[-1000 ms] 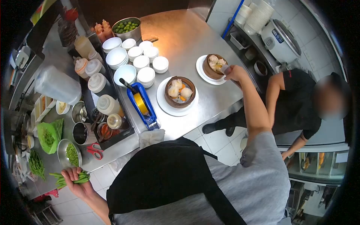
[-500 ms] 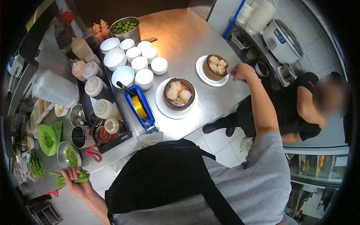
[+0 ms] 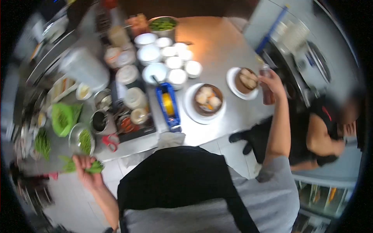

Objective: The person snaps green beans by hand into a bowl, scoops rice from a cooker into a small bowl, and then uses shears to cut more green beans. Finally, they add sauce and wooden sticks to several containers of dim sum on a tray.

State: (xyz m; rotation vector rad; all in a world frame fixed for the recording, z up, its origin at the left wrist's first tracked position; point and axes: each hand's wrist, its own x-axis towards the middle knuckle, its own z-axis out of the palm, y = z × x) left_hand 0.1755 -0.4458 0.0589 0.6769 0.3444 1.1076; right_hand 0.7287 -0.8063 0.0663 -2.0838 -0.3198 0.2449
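Observation:
My left hand (image 3: 86, 171) is closed around a bunch of green stalks (image 3: 96, 167) past the counter's near edge. A steel bowl (image 3: 73, 139) of chopped greens sits just above that hand. At the right, my right hand (image 3: 275, 83) grips a squeeze bottle (image 3: 268, 95) of reddish-brown sauce, held upright. Close to the bottle is a bamboo steamer (image 3: 240, 86) of dumplings on a white plate (image 3: 231, 79). A second bamboo steamer (image 3: 222, 101), with round dumplings and orange pieces, stands on another plate (image 3: 189, 110) nearer me.
Stacked white bowls (image 3: 176, 77), a blue tape dispenser (image 3: 173, 118) and a grey cloth (image 3: 171, 139) occupy the counter (image 3: 211, 46). Red scissors (image 3: 111, 143) lie at the left edge near several sauce bottles. A co-worker (image 3: 299, 136) stands at the right.
The view has shifted, so the counter appears farther right. My right hand has drawn the bottle back from the far steamer and turned it upright. My left hand keeps the green stalks.

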